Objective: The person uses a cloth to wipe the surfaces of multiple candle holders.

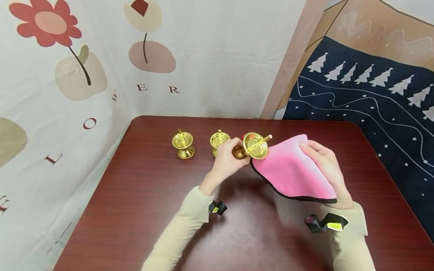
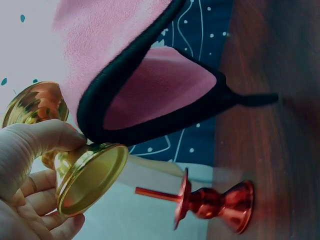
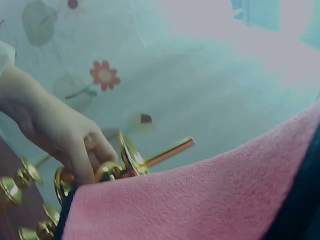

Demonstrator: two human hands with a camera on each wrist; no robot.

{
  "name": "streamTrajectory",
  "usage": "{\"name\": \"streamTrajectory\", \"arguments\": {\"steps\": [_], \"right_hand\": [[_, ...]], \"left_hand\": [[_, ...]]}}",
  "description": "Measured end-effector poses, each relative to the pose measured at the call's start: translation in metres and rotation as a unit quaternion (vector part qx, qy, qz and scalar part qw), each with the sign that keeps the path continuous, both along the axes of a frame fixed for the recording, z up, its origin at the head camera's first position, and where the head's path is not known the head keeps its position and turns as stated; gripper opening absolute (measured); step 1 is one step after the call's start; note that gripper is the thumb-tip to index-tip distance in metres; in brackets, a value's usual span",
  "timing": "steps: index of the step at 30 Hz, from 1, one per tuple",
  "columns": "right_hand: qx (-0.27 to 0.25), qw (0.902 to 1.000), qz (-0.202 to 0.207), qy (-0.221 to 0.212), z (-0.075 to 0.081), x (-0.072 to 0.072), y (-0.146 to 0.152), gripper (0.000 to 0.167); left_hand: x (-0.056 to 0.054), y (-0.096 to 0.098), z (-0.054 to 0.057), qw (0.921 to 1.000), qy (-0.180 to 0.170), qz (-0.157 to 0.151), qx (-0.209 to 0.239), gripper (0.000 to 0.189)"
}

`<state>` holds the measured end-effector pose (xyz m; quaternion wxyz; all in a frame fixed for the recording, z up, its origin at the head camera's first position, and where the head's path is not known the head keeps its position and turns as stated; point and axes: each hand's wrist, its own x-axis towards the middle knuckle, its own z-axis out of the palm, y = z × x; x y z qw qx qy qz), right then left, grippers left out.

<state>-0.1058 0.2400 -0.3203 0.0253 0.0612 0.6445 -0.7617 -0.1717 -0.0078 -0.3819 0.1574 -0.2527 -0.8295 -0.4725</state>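
My left hand (image 1: 226, 160) grips a gold candle holder (image 1: 253, 150) around its waist and base. It is lifted and tilted, its dish and thin upright tube leaning right. My right hand (image 1: 326, 163) pinches a pink cloth (image 1: 293, 167) with black edging, the thumb lying on top. The cloth hangs down and left, its near corner meeting the held holder just below the dish. From the left wrist, the holder's flared base (image 2: 95, 180) faces the camera beside the folded black border. In the right wrist view the cloth covers much of the lower picture.
Two more gold holders, one at left (image 1: 183, 143) and one partly behind my left hand (image 1: 219, 140), stand on the brown table (image 1: 142, 210). A red holder (image 2: 202, 202) stands upright near the back, mostly hidden in the head view. Printed curtains (image 1: 220, 75) hang behind.
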Motion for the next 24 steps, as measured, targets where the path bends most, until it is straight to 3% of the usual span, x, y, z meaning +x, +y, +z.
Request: {"name": "streamTrajectory", "arguments": {"steps": [9,13,16,19,24], "right_hand": [[-0.005,0.9993,0.033,0.016,0.005,-0.005,-0.041,0.024],[-0.062,0.9932,0.075,0.064,0.001,-0.005,-0.050,0.035],[-0.049,0.9873,0.092,0.120,-0.002,-0.003,-0.058,0.033],[-0.004,0.9827,0.066,0.173,-0.007,-0.002,-0.068,0.027],[0.028,0.9752,-0.029,0.217,-0.025,-0.010,-0.081,0.030]], "left_hand": [[0.005,-0.009,0.006,0.9990,0.040,0.020,0.001,0.031],[0.007,-0.010,0.007,0.9986,0.043,0.027,0.010,0.029],[0.008,-0.010,0.008,0.9981,0.046,0.038,0.013,0.029],[0.009,-0.010,0.009,0.9976,0.051,0.047,0.009,0.030],[0.010,-0.006,0.010,0.9957,0.073,0.058,-0.007,0.030]]}}
